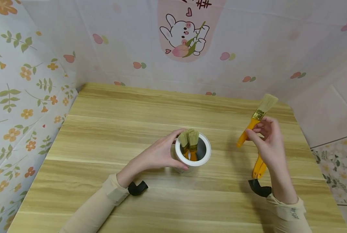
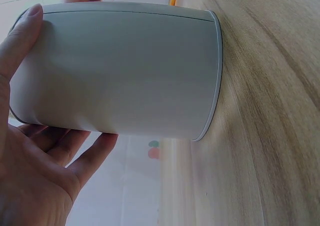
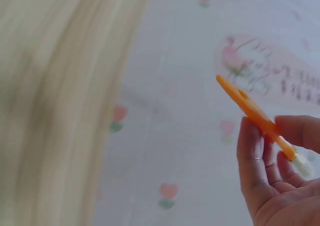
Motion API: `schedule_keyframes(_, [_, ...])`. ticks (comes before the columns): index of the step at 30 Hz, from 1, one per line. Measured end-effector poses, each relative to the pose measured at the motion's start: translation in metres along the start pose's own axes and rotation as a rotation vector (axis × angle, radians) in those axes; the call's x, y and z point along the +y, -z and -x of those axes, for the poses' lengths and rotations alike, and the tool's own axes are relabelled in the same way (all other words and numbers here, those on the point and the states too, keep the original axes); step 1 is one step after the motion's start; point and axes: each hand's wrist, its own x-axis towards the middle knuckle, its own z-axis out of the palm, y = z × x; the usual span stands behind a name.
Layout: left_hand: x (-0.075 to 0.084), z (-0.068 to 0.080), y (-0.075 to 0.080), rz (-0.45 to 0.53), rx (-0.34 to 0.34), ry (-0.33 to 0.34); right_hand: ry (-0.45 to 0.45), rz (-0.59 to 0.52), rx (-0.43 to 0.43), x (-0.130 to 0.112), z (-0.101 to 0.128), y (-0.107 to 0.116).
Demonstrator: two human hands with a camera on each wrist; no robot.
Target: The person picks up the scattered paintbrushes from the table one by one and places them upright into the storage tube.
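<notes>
A white can [image 1: 207, 154] stands on the wooden table, with several paintbrushes [image 1: 193, 139] in it, bristles up. My left hand [image 1: 159, 152] grips the can from its left side, thumb at the front and fingers behind; the left wrist view shows the can's plain wall [image 2: 125, 71] between them. To the right, my right hand [image 1: 268, 142] pinches a paintbrush [image 1: 252, 124] by its orange handle above the table. Its pale bristles point up and away, its handle end down toward the can. In the right wrist view the orange handle [image 3: 250, 108] sits between thumb and fingers.
More orange brush handles [image 1: 259, 166] lie on the table [image 1: 127, 106] under my right wrist, partly hidden by it. Black curved pieces [image 1: 137, 188] show at both wrists. A patterned cloth [image 1: 118, 42] hangs behind the table and along its left side.
</notes>
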Motion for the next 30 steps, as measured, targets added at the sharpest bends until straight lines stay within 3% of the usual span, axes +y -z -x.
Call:
schedule_keyframes(6, [0.000, 0.000, 0.000, 0.002, 0.003, -0.016, 0.221, -0.378, -0.025, -0.028, 0.002, -0.026])
schedule_keyframes(10, [0.000, 0.000, 0.000, -0.001, 0.004, -0.021, 0.311, -0.498, -0.059, -0.041, 0.005, -0.043])
schedule_keyframes(13, [0.000, 0.000, 0.001, 0.000, 0.003, -0.022, 0.334, -0.523, -0.084, -0.048, 0.008, -0.053])
schedule_keyframes(19, [0.000, 0.000, 0.001, 0.009, -0.003, -0.025, 0.353, -0.437, -0.139, -0.051, 0.015, -0.067])
schedule_keyframes(26, [-0.001, -0.001, 0.001, 0.003, -0.008, -0.019, 0.360, -0.055, -0.156, -0.044, 0.022, -0.076])
schedule_keyframes(30, [-0.001, -0.001, 0.001, -0.008, -0.004, -0.027, 0.372, 0.063, -0.199, -0.039, 0.024, -0.080])
